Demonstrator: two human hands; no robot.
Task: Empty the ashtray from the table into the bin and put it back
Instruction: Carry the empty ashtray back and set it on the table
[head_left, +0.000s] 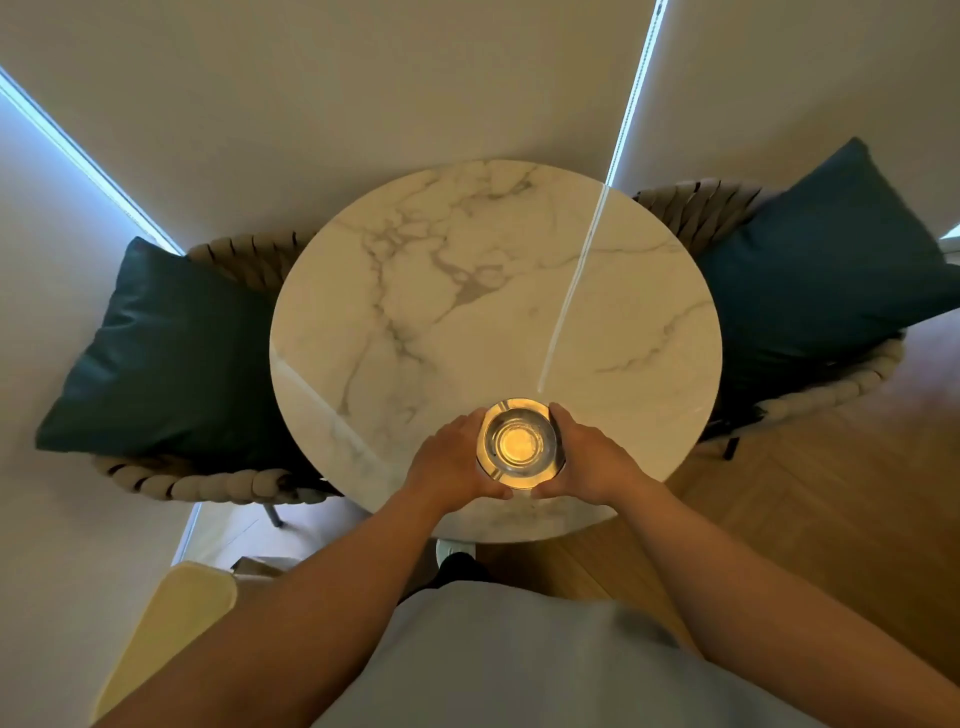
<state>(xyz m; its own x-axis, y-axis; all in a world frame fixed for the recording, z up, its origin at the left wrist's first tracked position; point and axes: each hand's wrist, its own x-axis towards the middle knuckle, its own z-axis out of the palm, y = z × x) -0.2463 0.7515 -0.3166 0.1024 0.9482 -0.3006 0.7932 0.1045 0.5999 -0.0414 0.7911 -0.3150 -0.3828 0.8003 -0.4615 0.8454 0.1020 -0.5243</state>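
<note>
Now the ashtray (521, 443) sits on the round marble desk (467, 291), near the edge closest to the person. The left hand (451, 464) and the right hand (586, 460) cup it from both sides, and the fingers (470, 422) are wrapped against its rim. I cannot tell if it is already lifted or not. It looks like thick clear glass, so probably heavy, stiff, smooth and breakable; holding the outer wall with both hands seems safest. Its content is not clear to see. Two woven chairs with dark cushions (171, 353) stand left and right of the desk. No bin is visible. Nothing lies between the hands and the ashtray.
</note>
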